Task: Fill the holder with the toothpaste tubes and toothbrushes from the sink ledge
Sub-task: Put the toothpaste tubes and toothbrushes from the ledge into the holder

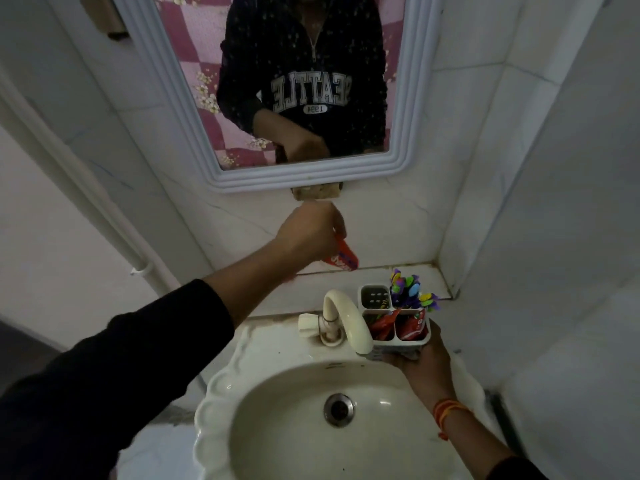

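Note:
My left hand (pixel 308 230) is raised above the sink ledge (pixel 346 282), closed around a red toothpaste tube (pixel 341 259) whose flat end hangs down. My right hand (pixel 420 362) grips the base of a white four-compartment holder (pixel 415 337) at the sink's right rim. Its two front compartments hold red toothpaste tubes (pixel 408 327). The back right compartment holds toothbrushes with colourful ends (pixel 410 289). The back left compartment (pixel 374 296) shows only its perforated bottom.
A cream tap (pixel 343 320) curves over the basin right beside the holder. The white sink (pixel 311 410) with its drain lies below. A framed mirror (pixel 304 178) hangs on the tiled wall above, and a tiled side wall (pixel 519 202) closes the right.

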Demonstrator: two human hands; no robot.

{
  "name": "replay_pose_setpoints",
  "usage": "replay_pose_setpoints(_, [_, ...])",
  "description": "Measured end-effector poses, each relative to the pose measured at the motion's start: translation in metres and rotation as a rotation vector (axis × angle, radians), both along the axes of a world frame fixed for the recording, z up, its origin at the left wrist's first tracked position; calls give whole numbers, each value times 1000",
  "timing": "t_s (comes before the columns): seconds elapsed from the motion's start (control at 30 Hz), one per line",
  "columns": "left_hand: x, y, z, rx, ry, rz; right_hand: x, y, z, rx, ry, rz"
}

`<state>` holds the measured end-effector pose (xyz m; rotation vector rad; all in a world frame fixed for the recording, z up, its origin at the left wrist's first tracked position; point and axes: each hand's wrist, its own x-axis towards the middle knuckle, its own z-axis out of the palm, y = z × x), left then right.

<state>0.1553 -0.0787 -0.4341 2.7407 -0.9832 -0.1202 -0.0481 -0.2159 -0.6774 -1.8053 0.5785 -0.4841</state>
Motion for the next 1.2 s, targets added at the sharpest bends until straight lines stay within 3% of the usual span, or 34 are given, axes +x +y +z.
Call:
replay_pose_setpoints(0.13, [-26, -23, 23, 44, -24, -100, 1, 1, 5, 29, 17, -3])
replay_pose_setpoints(0.27, [-51, -43, 1, 147, 29, -143, 1, 1, 3, 32, 13, -9])
replay_pose_setpoints(0.33, [-52, -48, -11, 146, 172, -143, 0, 0, 1, 21, 14, -8])
replay_pose_setpoints(0.43, [-36, -42, -16, -95, 550, -13, 0, -1, 0, 41, 16, 3])
replay_pose_setpoints(0.5, [-13, -30, -21, -233, 604, 123, 0, -1, 0, 55, 9, 4])
replay_pose_setpoints(0.57, [13, -14, -34, -250, 562, 251, 1, 0, 2, 30, 5, 6])
replay_pose_setpoints(0.7, [51, 27, -82, 161, 296, 317, 1, 1, 6, 35, -11, -5])
replay_pose_setpoints(0.8, [61, 51, -119, 372, 262, 319, 1, 0, 7, 40, -11, -6])
replay_pose_setpoints(0.93, [61, 65, -153, 447, 227, 270, 2, 0, 4, 45, 0, -11])
replay_pose_setpoints(1.2, [63, 76, -163, 385, 157, 242, 1, 1, 6, 90, 7, 6])
